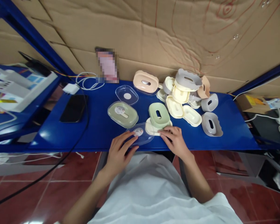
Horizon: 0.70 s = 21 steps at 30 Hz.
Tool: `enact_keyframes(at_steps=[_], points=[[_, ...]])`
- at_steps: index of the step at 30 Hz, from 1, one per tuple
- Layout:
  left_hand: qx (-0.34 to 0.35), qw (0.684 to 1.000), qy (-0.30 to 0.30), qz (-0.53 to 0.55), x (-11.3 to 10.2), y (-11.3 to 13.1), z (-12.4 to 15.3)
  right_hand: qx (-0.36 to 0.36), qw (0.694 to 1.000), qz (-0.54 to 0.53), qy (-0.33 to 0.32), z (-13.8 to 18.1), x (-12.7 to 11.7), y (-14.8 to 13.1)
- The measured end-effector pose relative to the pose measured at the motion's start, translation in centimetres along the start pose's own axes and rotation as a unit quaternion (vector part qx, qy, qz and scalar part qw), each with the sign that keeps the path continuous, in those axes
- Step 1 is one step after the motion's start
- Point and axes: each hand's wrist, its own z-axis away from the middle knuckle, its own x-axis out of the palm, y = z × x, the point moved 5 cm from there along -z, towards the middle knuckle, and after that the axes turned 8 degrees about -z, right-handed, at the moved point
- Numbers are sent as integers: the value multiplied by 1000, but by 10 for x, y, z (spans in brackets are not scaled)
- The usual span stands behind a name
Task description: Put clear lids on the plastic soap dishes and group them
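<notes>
My left hand (120, 151) rests at the near edge of the blue shelf (98, 130), fingers around a clear plastic lid (141, 134) with a round sticker. My right hand (175, 140) lies with fingers spread on the cream tray (150, 129) under a green oval box part (159, 114). A closed green box with a clear lid (122, 114) sits just beyond my left hand. Another clear lid (127, 94) and a pink box (146, 81) lie further back.
A heap of cream, grey and pink box parts (189, 96) fills the shelf's right half, with a grey part (212, 124) nearest. A black phone (74, 108), white charger (71, 88) and cables lie at left. Cardboard backs the shelf. Red tiled floor shows below.
</notes>
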Motion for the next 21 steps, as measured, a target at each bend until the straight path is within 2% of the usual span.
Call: enact_keyframes(at_steps=[4, 7, 10, 13, 17, 21], points=[[-1, 1000, 6, -19, 7, 3, -5, -22, 999, -20, -24, 12, 2, -9], [3, 1000, 11, -24, 11, 4, -7, -15, 999, 2, 35, 10, -4, -10], [22, 999, 32, -30, 5, 6, -1, -20, 996, 55, 67, -8, -8, -13], [35, 997, 46, -59, -8, 3, 13, -28, 994, 106, 28, -37, 2, -15], [-9, 992, 49, -116, -30, -17, 37, -16, 993, 115, 28, -64, 13, -9], [-66, 987, 38, -141, -42, -44, 48, -35, 996, 43, 72, -54, 0, -7]])
